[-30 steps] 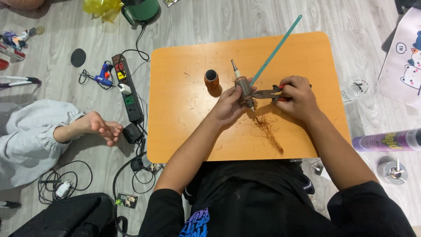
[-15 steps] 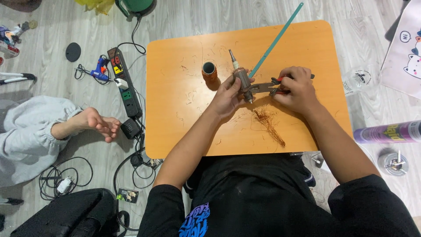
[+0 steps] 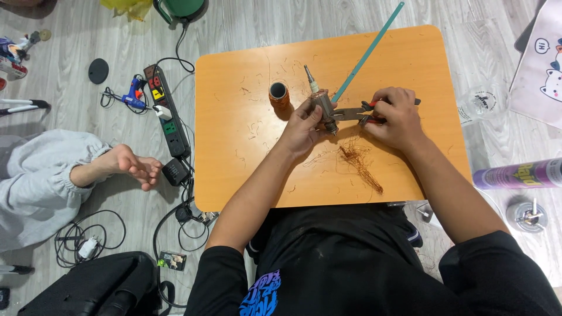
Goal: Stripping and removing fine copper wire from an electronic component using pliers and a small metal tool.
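Left hand [image 3: 304,126] clasps motor rotor [image 3: 322,108]; right hand [image 3: 395,117] squeezes pliers [image 3: 357,112] mid-tabletop [image 3: 234,169]. Copper wire tangle [image 3: 358,161] lies toward the near edge; teal blade [image 3: 369,52] crosses the far edge.

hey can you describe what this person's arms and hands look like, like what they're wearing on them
Both arms are bare from above the elbow down. The left hand and right hand wear no gloves, and no rings, watch or bracelet show. Short black sleeves of a black T-shirt cover the upper arms. The shirt's front carries a blue and purple print, partly cut off by the frame edge.

One head-worn camera looks steeply down — fairly near — onto the orange table [image 3: 234,175] and surrounding floor [image 3: 88,35].
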